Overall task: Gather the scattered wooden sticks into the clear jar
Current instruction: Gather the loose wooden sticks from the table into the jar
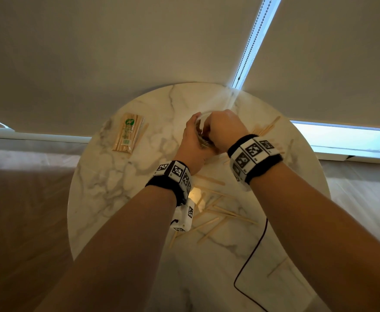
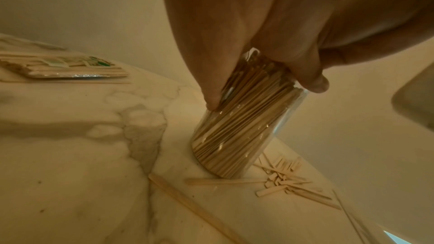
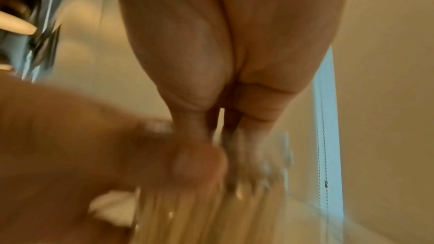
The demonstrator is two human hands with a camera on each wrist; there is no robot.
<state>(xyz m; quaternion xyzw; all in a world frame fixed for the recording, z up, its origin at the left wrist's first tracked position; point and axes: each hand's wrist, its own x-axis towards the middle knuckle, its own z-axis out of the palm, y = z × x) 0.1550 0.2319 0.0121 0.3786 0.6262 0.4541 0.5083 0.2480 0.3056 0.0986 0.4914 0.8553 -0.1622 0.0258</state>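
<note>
The left hand [image 1: 190, 145] wraps its fingers [image 2: 212, 97] round the clear jar [image 2: 237, 127], which stands tilted with one edge of its base on the marble tabletop [image 1: 108, 190] near the far middle. The jar is packed with wooden sticks. The right hand [image 1: 224, 129] sits over the jar's mouth, its fingers bunched downward into the opening; the blurred right wrist view does not let me tell whether they pinch any sticks. More loose sticks [image 1: 216, 212] lie scattered on the tabletop near the person and beside the jar's base [image 2: 281, 183]. At the far left lies a clear packet of sticks [image 1: 129, 132] with a green logo; its print is too small to read. Both wrists carry bands with black-and-white square marker codes [image 1: 253, 150].
</note>
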